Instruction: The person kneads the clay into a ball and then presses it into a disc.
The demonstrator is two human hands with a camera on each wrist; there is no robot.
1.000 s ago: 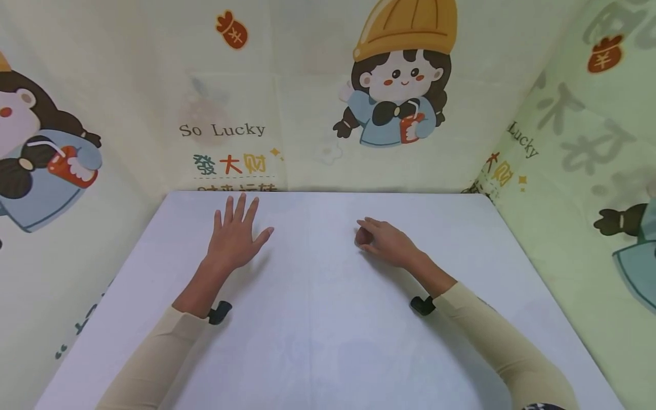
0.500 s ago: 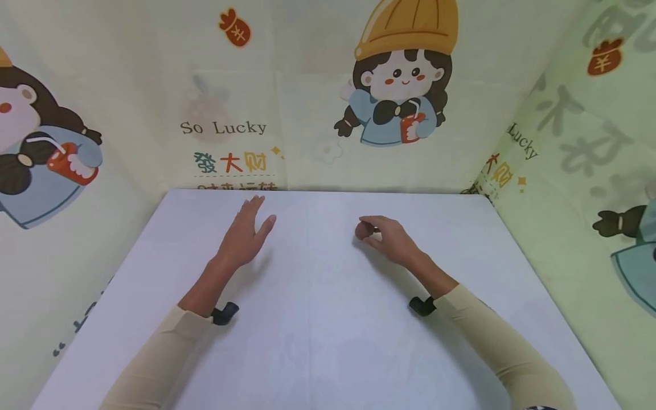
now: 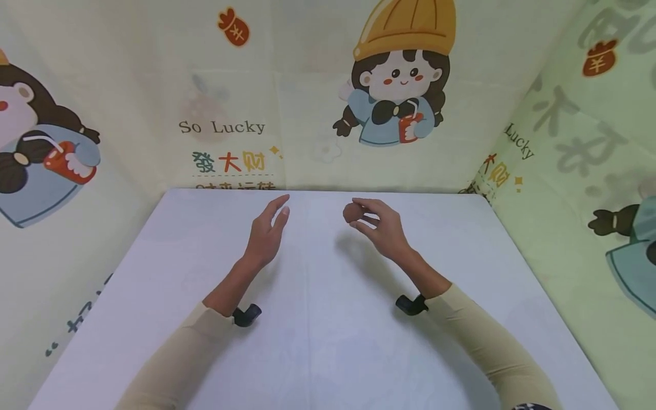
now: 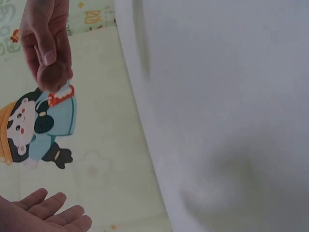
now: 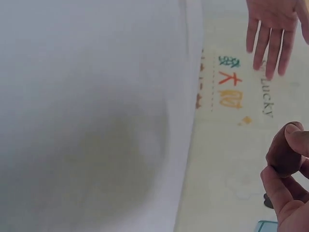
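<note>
A small, roundish brown lump [image 3: 352, 213] is pinched between the thumb and fingers of my right hand [image 3: 386, 230], lifted above the white table. In the right wrist view the brown lump [image 5: 284, 154] has a dull, slightly uneven surface; its exact kind I cannot tell. My left hand [image 3: 265, 236] hovers to the left, holding nothing, its palm turned towards the right hand. Straight, slightly spread fingers [image 5: 274, 46] of that hand appear at the top of the right wrist view. A gap separates the left hand from the lump.
A white table [image 3: 307, 341] lies under both hands, which cast shadows on it. Around its back and sides hangs a pale printed cloth [image 3: 302, 114] with cartoon figures and lettering. Each wrist carries a small black camera [image 3: 247, 315].
My right hand has raised the brown lump off the table and shifted slightly left. My left hand has moved right and turned from palm down to palm inward.
</note>
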